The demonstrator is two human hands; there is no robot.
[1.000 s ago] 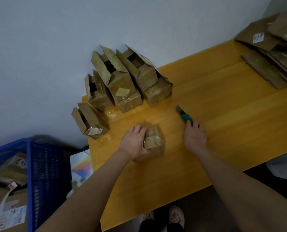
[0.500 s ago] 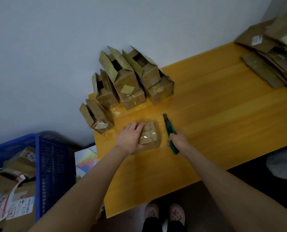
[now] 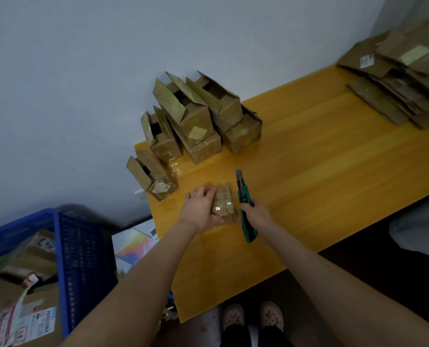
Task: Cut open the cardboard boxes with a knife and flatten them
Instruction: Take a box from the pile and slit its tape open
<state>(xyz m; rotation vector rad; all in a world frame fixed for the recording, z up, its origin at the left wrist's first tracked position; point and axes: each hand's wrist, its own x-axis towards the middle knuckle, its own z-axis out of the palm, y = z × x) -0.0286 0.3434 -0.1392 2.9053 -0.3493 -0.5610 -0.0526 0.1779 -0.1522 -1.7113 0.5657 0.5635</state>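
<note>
Pale grey wall (image 3: 83,71) fills the upper half of the head view, and a smooth, glossy yellow wooden table (image 3: 321,171) runs diagonally from centre to right, its near edge crossing the lower middle of the frame. Wide bare wood is left between the hands and the far right corner.

Opened brown cardboard boxes (image 3: 196,121), flaps raised, are clustered at the table's left corner against the wall. Flattened cardboard (image 3: 396,88) is piled at the upper right. A blue mesh plastic crate (image 3: 81,259) holding labelled boxes is seen at lower left, off the table.

A small box (image 3: 223,205), wrapped in shiny tape, is held on the table by the left hand (image 3: 199,210), fingers curled over its left side. Just to its right, a teal-handled utility knife (image 3: 243,196) is gripped by the right hand (image 3: 257,214), blade pointing away toward the wall.
</note>
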